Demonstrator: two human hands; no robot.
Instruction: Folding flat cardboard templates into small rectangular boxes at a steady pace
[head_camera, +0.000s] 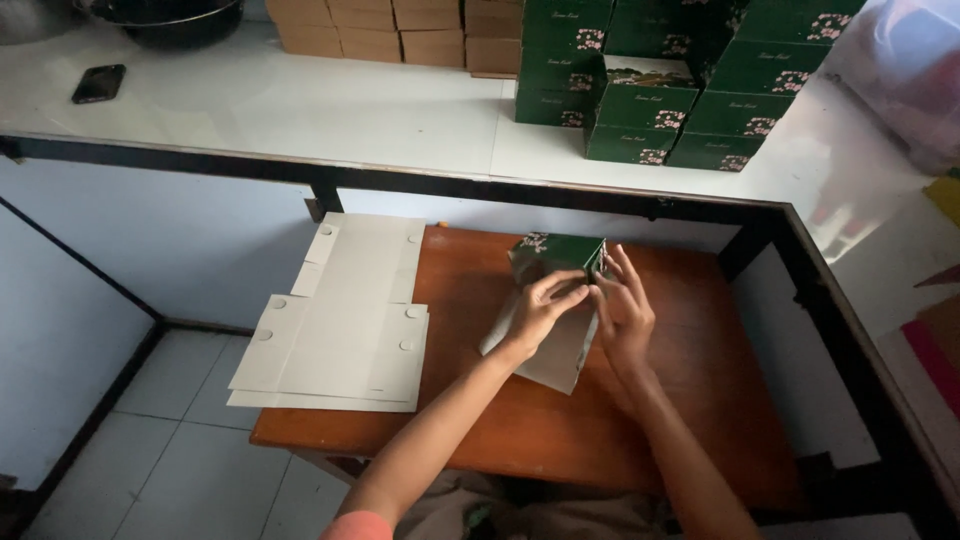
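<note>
Left hand: my left hand (541, 307) pinches the near edge of the box (556, 258), thumb and fingers pressed together on the card.
Right hand: my right hand (625, 305) lies flat against the right side of the box, fingers straight and close together, pointing up and away from me. I think it presses more than it grips.
How the hands sit: they meet at the box, fingertips almost touching. Both are just as near to it.
Box: green, with small flowers on it, half folded. It stands at the far middle of the wooden table (480, 430), right in front of my fingertips.
Flap: a pale flap (556, 355) of the same card hangs from the box back towards me, under and between my wrists.
Long way: I judge that the card runs from the box straight back to me, so the green part is the far end and the flap is the near end.
Flat cards: a stack of flat cards (340, 320) lies to my left, well apart from the hands.
Further out: done green boxes (660, 100) are piled on the white counter (330, 110) past the table, with brown boxes (390, 30) and a phone (99, 83).
</note>
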